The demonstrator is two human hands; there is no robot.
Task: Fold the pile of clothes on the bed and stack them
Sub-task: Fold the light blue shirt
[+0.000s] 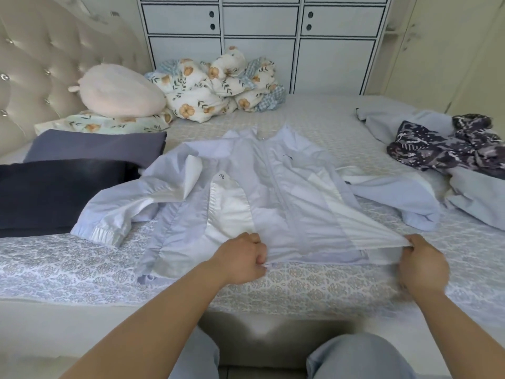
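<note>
Hands, count 2: left hand (241,259) is curling into a fist on the near hem of the jacket; right hand (425,265) is pinching the hem at its right corner, fingers curled over the cloth and pulling it taut.
Knees, count 2: both are showing at the bottom edge in light blue trousers, below the bed edge.
Jacket, count 1: a pale blue zip jacket (262,198) is lying front-up across the middle of the bed (68,269), collar pointing away, white lining showing at the left front panel.
Sleeves, count 2: left sleeve (123,212) is bending back over the folded dark pile; right sleeve (396,198) is trailing toward the unfolded heap.
Folded items, count 2: a navy piece (52,195) is lying nearest on the left, and a grey-blue piece (95,147) is sitting just behind it, touching.
Unfolded heap, count 2 visible: a dark patterned garment (448,149) is resting on a pale blue garment (475,198) at the right side.
Far items: a pink plush pillow (120,91) is lying on a floral pillow (103,124); a bundled floral duvet (218,86) is sitting beside them.
Background: white cabinet doors (259,36) are standing behind the bed; a tufted headboard (35,64) is at the left.
</note>
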